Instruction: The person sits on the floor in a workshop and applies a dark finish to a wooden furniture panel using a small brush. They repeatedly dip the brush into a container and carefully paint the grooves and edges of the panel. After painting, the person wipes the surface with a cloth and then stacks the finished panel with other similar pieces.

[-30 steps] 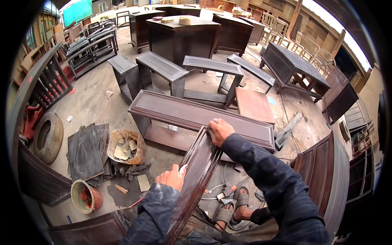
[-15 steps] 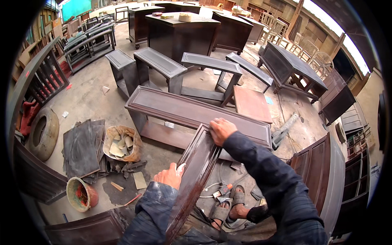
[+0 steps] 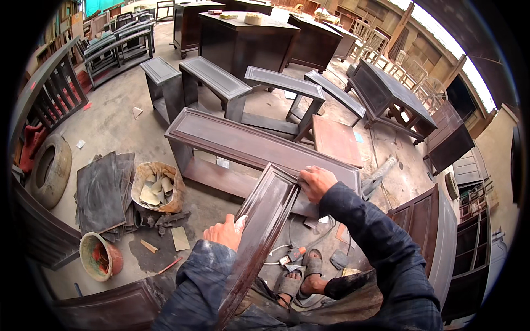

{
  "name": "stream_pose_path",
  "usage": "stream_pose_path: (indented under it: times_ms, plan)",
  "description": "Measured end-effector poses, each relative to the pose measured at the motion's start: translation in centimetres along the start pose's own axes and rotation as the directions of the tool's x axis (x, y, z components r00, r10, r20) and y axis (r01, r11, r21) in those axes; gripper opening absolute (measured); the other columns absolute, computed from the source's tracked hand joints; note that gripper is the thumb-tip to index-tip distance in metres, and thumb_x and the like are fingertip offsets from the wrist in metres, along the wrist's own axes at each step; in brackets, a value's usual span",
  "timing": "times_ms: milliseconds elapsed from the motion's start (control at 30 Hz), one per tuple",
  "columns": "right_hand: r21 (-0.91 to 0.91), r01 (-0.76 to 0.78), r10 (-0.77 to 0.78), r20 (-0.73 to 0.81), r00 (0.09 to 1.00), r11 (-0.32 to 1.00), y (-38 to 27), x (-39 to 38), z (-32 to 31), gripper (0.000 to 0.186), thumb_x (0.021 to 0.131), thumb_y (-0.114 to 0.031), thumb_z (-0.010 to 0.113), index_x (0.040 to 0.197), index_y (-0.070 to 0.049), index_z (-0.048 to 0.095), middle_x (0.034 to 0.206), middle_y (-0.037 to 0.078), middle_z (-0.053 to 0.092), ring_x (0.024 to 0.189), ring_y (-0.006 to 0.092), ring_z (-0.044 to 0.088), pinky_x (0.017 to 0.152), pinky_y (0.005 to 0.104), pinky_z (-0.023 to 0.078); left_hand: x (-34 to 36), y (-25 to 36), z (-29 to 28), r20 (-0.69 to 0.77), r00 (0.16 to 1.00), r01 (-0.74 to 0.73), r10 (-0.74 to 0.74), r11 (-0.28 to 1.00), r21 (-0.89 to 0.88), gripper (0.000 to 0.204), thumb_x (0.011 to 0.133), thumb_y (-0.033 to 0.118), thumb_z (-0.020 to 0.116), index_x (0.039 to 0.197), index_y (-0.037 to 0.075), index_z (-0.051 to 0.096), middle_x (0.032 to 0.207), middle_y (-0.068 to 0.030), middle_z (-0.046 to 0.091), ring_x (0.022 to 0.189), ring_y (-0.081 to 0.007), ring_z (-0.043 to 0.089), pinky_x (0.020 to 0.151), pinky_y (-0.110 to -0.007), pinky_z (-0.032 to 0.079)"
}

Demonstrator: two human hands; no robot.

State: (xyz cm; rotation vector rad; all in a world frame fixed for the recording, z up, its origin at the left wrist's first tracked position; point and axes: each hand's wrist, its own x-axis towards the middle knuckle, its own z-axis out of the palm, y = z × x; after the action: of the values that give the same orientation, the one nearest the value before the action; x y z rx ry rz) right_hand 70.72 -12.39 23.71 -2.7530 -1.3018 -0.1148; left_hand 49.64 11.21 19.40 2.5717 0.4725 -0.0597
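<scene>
A long dark brown wooden furniture piece (image 3: pixel 259 220) with a recessed panel and a raised, moulded border slants away from my body. My left hand (image 3: pixel 223 231) is closed at its left long edge, with something white at the thumb and fingertips; I cannot make out whether that is dust or a small pad. At the far right corner, my right hand (image 3: pixel 317 184) has its fingers curled over the border. Just beyond that corner stands a similar wooden frame (image 3: pixel 243 138), with an open space under its panelled top.
On the left are a bucket (image 3: pixel 113 259), a sack of scraps (image 3: pixel 176 201), stacked dark sheets (image 3: pixel 102 196) and a tyre (image 3: pixel 61 171). A power strip (image 3: pixel 291 255) with cables lies by my sandalled feet. Dark cabinets (image 3: pixel 245 41) stand behind; a panelled door-like piece (image 3: pixel 417 226) is at right.
My right hand has shifted rightward along the far end of the piece to its right corner. The left hand stays at the left edge. The whole view has tilted slightly.
</scene>
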Motion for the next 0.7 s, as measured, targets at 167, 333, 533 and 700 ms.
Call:
stream_pose_path:
  times_ms: [167,333,533,700]
  plan:
    - [0.204,-0.055,0.070,-0.069,0.995,0.977,-0.1,-0.1,1.1,0.019,0.085,-0.019,0.063,0.094,-0.003,0.064,0.094,0.020,0.066,0.093,0.0401,0.064,0.082,0.0473,0.052,0.0,0.6,0.2,-0.016,1.000,-0.017,0.017,1.000,0.005,0.040,0.099,0.046,0.052,0.098,0.007,0.058,0.075,-0.0260,0.066,0.076,-0.0483,0.064,0.068,-0.058,0.048]
    - [0.151,-0.024,0.038,-0.095,0.995,0.988,0.2,-0.5,1.7,0.019,0.084,-0.019,0.062,0.094,-0.003,0.063,0.092,0.018,0.065,0.092,0.0389,0.064,0.081,0.0466,0.052,0.0,0.3,-0.1,-0.023,1.000,-0.013,0.013,1.000,-0.004,0.039,0.099,0.046,0.052,0.098,0.007,0.058,0.075,-0.0263,0.066,0.076,-0.0485,0.064,0.068,-0.058,0.048]
    - [0.068,0.019,-0.007,-0.173,0.985,0.997,-1.0,2.7,2.9,0.017,0.084,-0.020,0.062,0.090,-0.004,0.061,0.093,0.017,0.065,0.092,0.0376,0.064,0.081,0.0455,0.051,0.1,0.8,0.4,0.005,1.000,-0.024,0.024,1.000,-0.012,0.039,0.099,0.045,0.052,0.099,0.007,0.059,0.075,-0.0263,0.066,0.076,-0.0487,0.064,0.069,-0.058,0.048]
    - [0.056,0.034,-0.032,-0.039,0.999,0.998,-0.3,0.2,1.7,0.016,0.086,-0.020,0.061,0.090,-0.005,0.061,0.090,0.017,0.065,0.089,0.0379,0.064,0.079,0.0464,0.051,0.0,0.1,-0.2,0.002,1.000,0.006,-0.006,1.000,-0.006,0.039,0.100,0.045,0.052,0.100,0.007,0.059,0.075,-0.0265,0.066,0.076,-0.0489,0.064,0.069,-0.059,0.048]
